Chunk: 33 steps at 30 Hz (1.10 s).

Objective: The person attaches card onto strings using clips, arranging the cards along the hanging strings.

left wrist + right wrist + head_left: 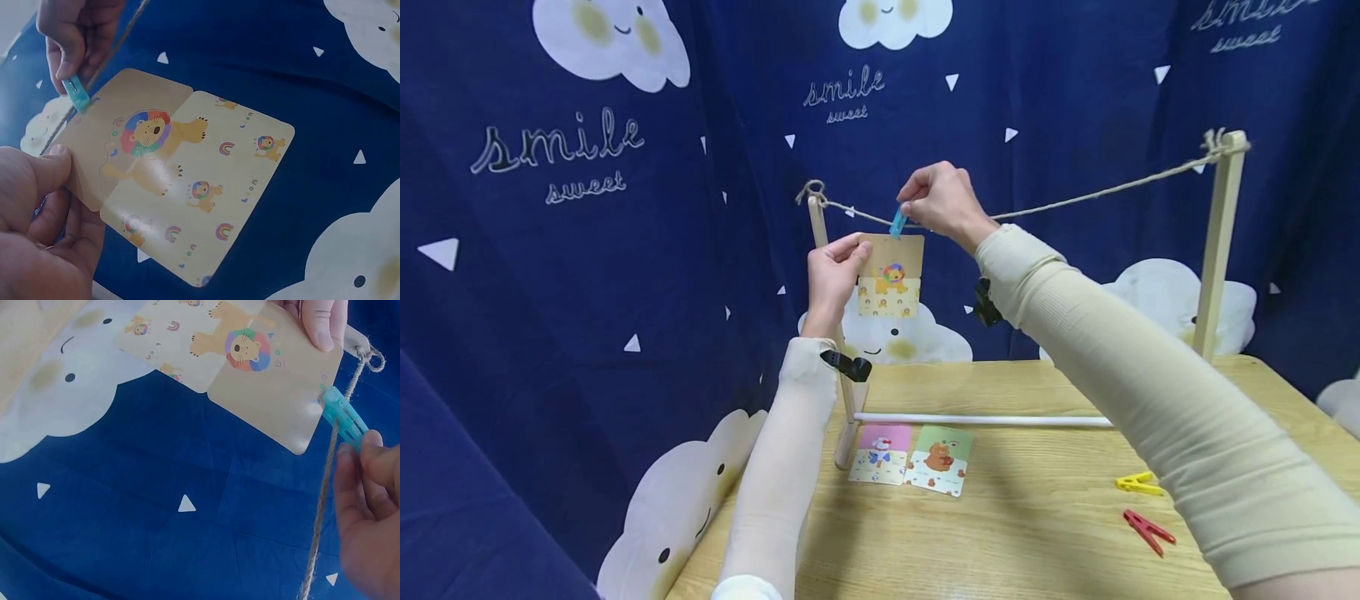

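Note:
My left hand pinches the left edge of a lion card, tan above and cream with small lions below. The card hangs upright at the rope, its top edge close to the line. Between thumb and fingers of my right hand is a blue clothespin. In the right wrist view the clothespin spans the rope, its tip over the card's top edge. The left wrist view shows the card's printed face and the left thumb on its near corner.
Two cards lie on the wooden table: a pink one and a green bear card. To the right are a yellow clothespin and a red clothespin. Wooden posts hold the rope; a white bar runs low between them.

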Motion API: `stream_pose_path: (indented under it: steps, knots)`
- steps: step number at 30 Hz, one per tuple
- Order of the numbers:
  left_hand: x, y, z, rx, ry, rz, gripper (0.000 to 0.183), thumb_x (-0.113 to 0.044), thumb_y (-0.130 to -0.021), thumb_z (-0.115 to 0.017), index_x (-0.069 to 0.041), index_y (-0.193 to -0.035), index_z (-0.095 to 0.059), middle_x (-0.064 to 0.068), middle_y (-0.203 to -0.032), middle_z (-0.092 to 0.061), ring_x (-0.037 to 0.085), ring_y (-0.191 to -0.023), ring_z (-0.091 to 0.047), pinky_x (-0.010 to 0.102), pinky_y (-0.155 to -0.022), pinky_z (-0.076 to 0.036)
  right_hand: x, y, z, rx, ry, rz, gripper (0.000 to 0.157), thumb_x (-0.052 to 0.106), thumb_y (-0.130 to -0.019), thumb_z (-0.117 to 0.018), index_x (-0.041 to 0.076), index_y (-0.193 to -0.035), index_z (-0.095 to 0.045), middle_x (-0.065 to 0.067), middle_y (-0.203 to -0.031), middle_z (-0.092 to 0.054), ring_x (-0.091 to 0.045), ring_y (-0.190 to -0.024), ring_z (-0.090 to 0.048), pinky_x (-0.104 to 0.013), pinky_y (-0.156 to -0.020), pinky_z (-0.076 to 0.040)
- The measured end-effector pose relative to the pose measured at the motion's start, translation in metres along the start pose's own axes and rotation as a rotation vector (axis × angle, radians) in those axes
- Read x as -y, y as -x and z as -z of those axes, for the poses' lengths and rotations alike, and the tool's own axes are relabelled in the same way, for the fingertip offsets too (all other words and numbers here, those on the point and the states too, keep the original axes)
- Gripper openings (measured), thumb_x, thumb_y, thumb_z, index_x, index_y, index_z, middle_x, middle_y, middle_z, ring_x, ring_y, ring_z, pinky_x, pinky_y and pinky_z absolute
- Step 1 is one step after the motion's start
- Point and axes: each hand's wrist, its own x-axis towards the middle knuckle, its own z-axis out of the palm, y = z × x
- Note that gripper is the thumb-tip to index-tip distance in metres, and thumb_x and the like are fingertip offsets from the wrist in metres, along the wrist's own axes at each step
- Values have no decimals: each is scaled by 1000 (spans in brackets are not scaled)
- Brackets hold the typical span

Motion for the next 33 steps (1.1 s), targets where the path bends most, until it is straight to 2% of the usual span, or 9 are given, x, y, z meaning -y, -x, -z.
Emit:
stream_pose_path:
  steps: [8,19,28,33]
  knots:
    - [-5,0,0,-1,-7,-11,22,-17,-96,-77,-8,-115,-80,7,-102,-78,10,-87,-68,23,-78,-54,1,0,1,27,-9,-13,16,16,-98,-72,8,-110,-77,-4,-103,-74,-17,-93,-68,-27,-84,-58]
    - [-12,0,-1,-20,-5,-19,24,-15,-95,-78,-5,-116,-79,7,-100,-78,7,-85,-67,20,-75,-53,2,-1,0,65,6,-4,26,19,-99,-70,6,-120,-75,-6,-110,-74,-19,-96,-69,-30,-90,-58]
    - [-9,-1,-2,-9,-6,-21,22,-17,-95,-78,-7,-115,-80,4,-95,-77,8,-82,-65,21,-71,-52,0,-1,1,95,24,-8,33,22,-98,-68,6,-126,-73,-9,-119,-74,-20,-103,-68,-35,-95,-57]
    - [-7,-2,-3,4,-1,-19,23,-18,-95,-78,-8,-115,-80,6,-99,-78,9,-84,-67,22,-73,-53,-1,-1,3,103,31,-19,35,25,-97,-69,8,-128,-73,-8,-123,-73,-20,-108,-68,-36,-97,-57]
